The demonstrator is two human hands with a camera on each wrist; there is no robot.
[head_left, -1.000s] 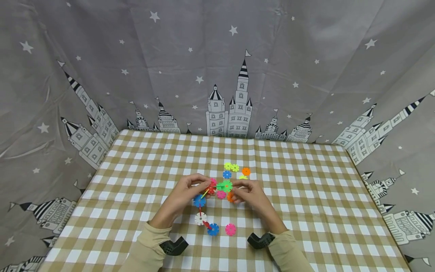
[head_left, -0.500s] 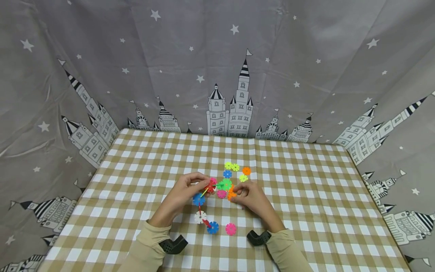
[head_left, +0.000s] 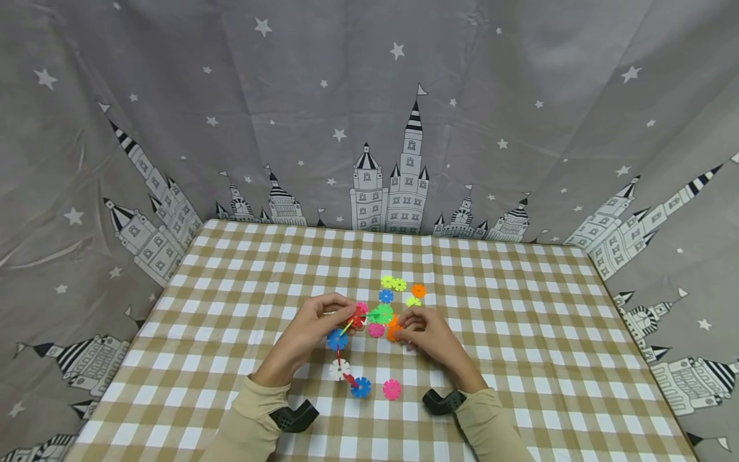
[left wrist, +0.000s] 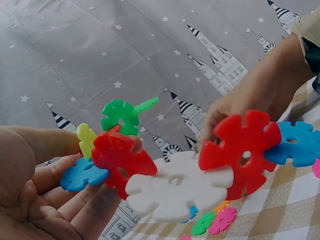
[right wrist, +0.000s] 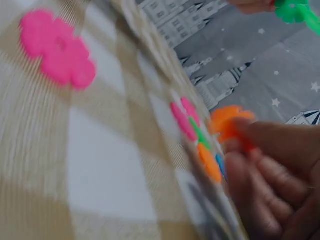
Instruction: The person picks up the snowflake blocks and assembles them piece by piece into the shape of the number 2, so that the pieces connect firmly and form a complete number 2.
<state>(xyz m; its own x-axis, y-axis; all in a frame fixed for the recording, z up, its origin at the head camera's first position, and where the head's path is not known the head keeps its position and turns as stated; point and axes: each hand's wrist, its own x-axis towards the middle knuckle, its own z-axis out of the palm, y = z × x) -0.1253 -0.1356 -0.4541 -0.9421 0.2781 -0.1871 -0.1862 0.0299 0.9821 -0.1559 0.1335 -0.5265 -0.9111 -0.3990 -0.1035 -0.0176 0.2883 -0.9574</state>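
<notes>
In the lower left of the head view, the left hand (head_left: 312,324) pinches a chain of snowflake discs (head_left: 337,340), close to a red disc (head_left: 358,316). The chain bends like a letter C with its mouth to the right. Its top part goes up and right to a green disc (head_left: 383,314), its back goes down to a white disc (head_left: 339,370), and its low end is a blue disc (head_left: 360,387). I can't tell if that low end touches the checked tablecloth (head_left: 277,256).

Near the middle, a loose pink disc (head_left: 376,330) is just below the green end, and a small blue disc (head_left: 385,296) and two yellow discs (head_left: 394,283) are above it. Another pink disc (head_left: 391,389) lies right of the low blue one.

Next comes the right hand (head_left: 427,330), with an orange disc (right wrist: 227,122) squeezed between its thumb and fingers. The held disc is just right of the green end and apart from it, so that little sideways gap seems to matter most. The right hand's tips look nearer to the green end than the left hand's
</notes>
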